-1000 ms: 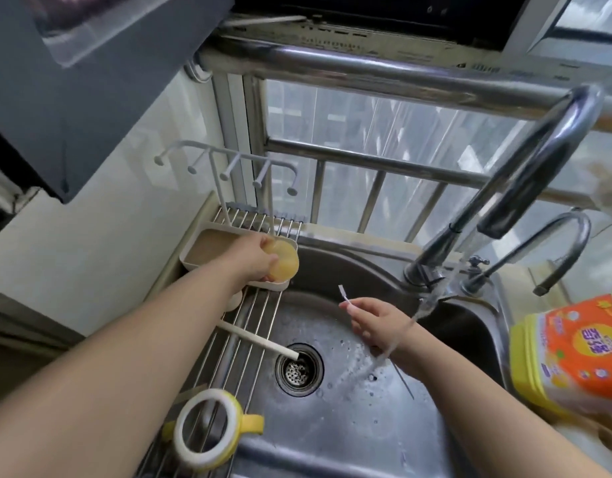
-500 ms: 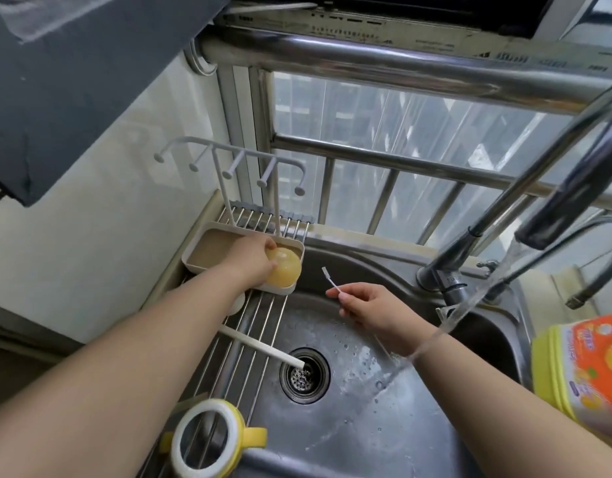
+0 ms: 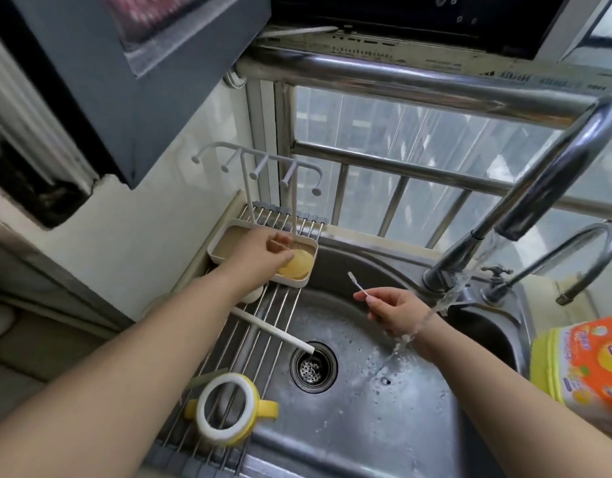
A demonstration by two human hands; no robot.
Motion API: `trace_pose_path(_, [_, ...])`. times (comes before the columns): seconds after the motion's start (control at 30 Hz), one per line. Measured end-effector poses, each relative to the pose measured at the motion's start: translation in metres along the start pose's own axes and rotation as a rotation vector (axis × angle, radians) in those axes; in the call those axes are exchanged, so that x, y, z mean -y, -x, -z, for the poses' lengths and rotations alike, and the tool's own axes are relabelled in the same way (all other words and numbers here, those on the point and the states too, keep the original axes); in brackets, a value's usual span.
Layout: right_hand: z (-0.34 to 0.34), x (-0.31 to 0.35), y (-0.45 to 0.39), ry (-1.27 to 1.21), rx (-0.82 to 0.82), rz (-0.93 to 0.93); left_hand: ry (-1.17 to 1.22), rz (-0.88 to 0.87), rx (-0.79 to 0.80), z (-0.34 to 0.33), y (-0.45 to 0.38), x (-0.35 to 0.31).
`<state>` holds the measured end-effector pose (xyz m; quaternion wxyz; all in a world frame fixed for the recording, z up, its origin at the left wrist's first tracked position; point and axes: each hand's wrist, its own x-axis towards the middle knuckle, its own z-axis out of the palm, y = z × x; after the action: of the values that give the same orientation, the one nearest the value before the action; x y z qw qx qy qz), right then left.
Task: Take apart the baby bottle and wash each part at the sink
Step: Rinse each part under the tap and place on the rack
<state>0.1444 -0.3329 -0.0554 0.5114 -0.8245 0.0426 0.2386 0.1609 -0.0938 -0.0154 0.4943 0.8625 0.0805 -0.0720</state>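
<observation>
Water is running from the tall chrome tap (image 3: 525, 201) at the back right of the sink (image 3: 349, 426), the stream falling across the right wrist and splashing into the basin just right of the drain (image 3: 313, 367). A smaller curved tap (image 3: 580, 257) stands beside the tall one, and an orange and yellow pack (image 3: 587, 367) sits on the sink's right edge. Over the sink's left side lies a wire rack (image 3: 263, 326), and at its far end a beige tray (image 3: 228, 243) with a white hook stand (image 3: 259, 160) rising from it.

The left hand (image 3: 263, 257) reaches into that tray, fingers curled over a round yellow nipple piece (image 3: 297, 267) resting at the tray's right end, near the sink. The white uprights of the stand cross in front of the fingers, so the grip is partly hidden.

The right hand (image 3: 394, 312) hangs over the basin behind the drain, thumb and fingertips pinching the lower end of a thin white straw brush (image 3: 358, 288); its long axis tilts up and away to the left, tip toward the tray.

On the rack, a white tube (image 3: 273, 331) lies slanting with its near end over the drain, and the yellow handled collar (image 3: 225, 408) with its white ring sits at the rack's near end, opening facing up
</observation>
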Motion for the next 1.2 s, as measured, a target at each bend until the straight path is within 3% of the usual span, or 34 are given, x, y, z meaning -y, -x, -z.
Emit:
trace_pose_path(0.13, [0.01, -0.016, 0.036, 0.09, -0.08, -0.064, 0.123, 0.03, -0.024, 0.011, 0.049, 0.006])
trace_pose_path(0.2, [0.012, -0.028, 0.056, 0.247, -0.089, -0.095, 0.127, 0.036, -0.053, 0.014, 0.074, 0.018])
trace_pose_path(0.3, [0.007, -0.046, 0.082, 0.553, 0.037, -0.172, 0.131, 0.033, -0.035, 0.015, 0.107, 0.041])
trace_pose_path(0.4, [-0.011, -0.056, 0.099, 0.642, 0.153, -0.254, -0.034, -0.007, 0.009, 0.016, 0.13, 0.065])
trace_pose_path(0.53, [-0.041, -0.055, 0.106, 0.68, 0.22, -0.246, -0.434, -0.126, 0.174, 0.016, 0.151, 0.093])
trace_pose_path(0.6, [-0.053, -0.053, 0.108, 0.675, 0.237, -0.241, -0.583, -0.105, 0.262, 0.012, 0.157, 0.103])
trace_pose_path(0.7, [-0.065, -0.055, 0.115, 0.653, 0.259, -0.243, -0.719, -0.076, 0.267, 0.005, 0.158, 0.115])
trace_pose_path(0.93, [-0.06, -0.062, 0.128, 0.571, 0.265, -0.213, -0.681, -0.108, 0.128, -0.001, 0.156, 0.12])
trace_pose_path(1.07, [-0.049, -0.06, 0.135, 0.473, 0.188, -0.19, -0.466, -0.164, 0.095, 0.003, 0.153, 0.107])
trace_pose_path(1.2, [-0.039, -0.057, 0.138, 0.38, 0.137, -0.167, -0.541, -0.266, 0.102, -0.001, 0.142, 0.092])
